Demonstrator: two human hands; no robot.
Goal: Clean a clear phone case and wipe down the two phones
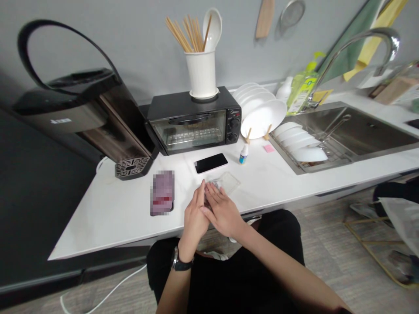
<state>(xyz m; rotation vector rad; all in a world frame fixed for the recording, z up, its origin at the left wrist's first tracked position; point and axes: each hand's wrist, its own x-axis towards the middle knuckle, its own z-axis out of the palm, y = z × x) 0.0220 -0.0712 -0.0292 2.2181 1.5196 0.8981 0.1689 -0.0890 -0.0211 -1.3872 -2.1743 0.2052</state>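
My left hand and my right hand meet at the front of the counter, fingers pointing away from me. They close on the near-left end of a clear phone case, whose far-right part sticks out beyond my right fingers. The right fingers lie close together over it; the left thumb side is partly covered by the right hand. Just beyond lies a phone with a dark screen. A small white bottle with a blue label stands upright behind the case. Left of my hands is a blurred-out purple item.
A black toaster oven carries a white utensil holder. To its left stands a tall dark drink machine. White plates stand in a rack, a pink note lies nearby, and a sink holds bowls.
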